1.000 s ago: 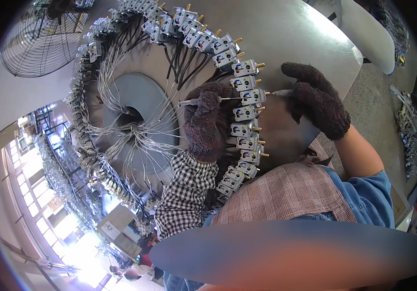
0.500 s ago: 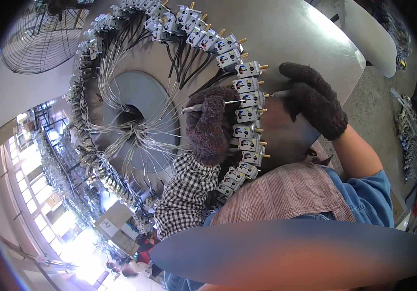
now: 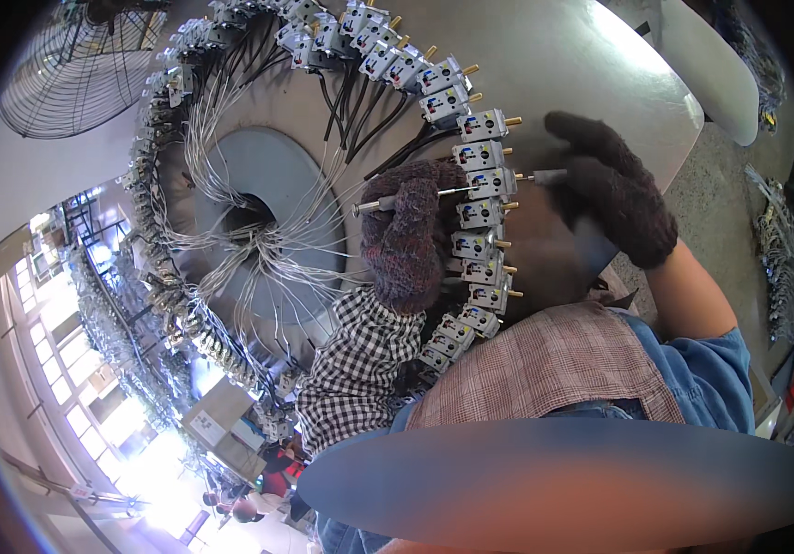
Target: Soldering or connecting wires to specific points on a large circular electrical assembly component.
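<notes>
My left hand [image 3: 406,245], in a dark knitted glove, is closed round a thin screwdriver [image 3: 380,205] with a metallic handle. The screwdriver's shaft points right, its tip at the face of a small metal thermostat-like unit [image 3: 484,183] in a curved row. On the row's right side, my right hand [image 3: 614,189], gloved alike, grips a grey-handled tool [image 3: 549,176]. Its thin tip lies by that unit's brass shaft; whether they touch, I cannot tell. The right forefinger is stretched out, away from the tool.
The units form a ring round a grey disc [image 3: 309,185], thin silvery wires [image 3: 272,263] running to its centre. Black-sleeved leads [image 3: 374,129] lie inside the ring. A metal table [image 3: 545,55] carries it all. A wire-caged fan [image 3: 83,74] stands at far left.
The ring's near side and both hands appear slightly further right in view. Both hands keep their tools at the same unit.
</notes>
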A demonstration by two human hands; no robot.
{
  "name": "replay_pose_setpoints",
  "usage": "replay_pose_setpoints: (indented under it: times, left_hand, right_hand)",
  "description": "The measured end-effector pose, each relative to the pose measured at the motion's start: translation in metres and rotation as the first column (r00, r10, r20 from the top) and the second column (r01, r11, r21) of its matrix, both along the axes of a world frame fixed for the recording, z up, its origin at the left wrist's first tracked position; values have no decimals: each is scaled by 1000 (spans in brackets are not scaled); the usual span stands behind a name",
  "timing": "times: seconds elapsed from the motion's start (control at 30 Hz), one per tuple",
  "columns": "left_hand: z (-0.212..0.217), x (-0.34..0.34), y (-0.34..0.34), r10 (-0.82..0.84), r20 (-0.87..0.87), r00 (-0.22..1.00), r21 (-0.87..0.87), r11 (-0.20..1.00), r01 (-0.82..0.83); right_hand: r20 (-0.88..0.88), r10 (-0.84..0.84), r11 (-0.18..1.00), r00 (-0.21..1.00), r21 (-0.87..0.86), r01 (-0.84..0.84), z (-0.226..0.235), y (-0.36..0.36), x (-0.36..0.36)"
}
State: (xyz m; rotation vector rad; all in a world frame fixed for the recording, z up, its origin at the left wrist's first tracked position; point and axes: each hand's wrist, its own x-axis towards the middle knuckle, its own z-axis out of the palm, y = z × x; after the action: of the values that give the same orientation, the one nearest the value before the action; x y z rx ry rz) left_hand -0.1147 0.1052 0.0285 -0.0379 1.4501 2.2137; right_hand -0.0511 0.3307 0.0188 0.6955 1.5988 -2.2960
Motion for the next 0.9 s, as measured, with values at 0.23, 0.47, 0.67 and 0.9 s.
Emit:
replay_pose_setpoints:
  times: [0.23, 0.47, 0.67, 0.9]
  left_hand:
    - [-7, 2, 0, 75, 121, 990, 32, 996, -80]
    - [7, -1, 3, -6, 93, 996, -87, 996, 14]
    - [9, -4, 2, -55, -8, 998, -177, 983, 52]
    - [2, 0, 1, 41, 163, 986, 8, 999, -43]
  right_hand:
    - [44, 8, 997, 999, 79, -11, 4, 2, -2]
    - [103, 0, 997, 995, 78, -8, 8, 3, -6]
    - [43, 50, 998, 998, 46, -52, -1, 6, -9]
    - [91, 33, 999, 995, 33, -36, 8, 7, -8]
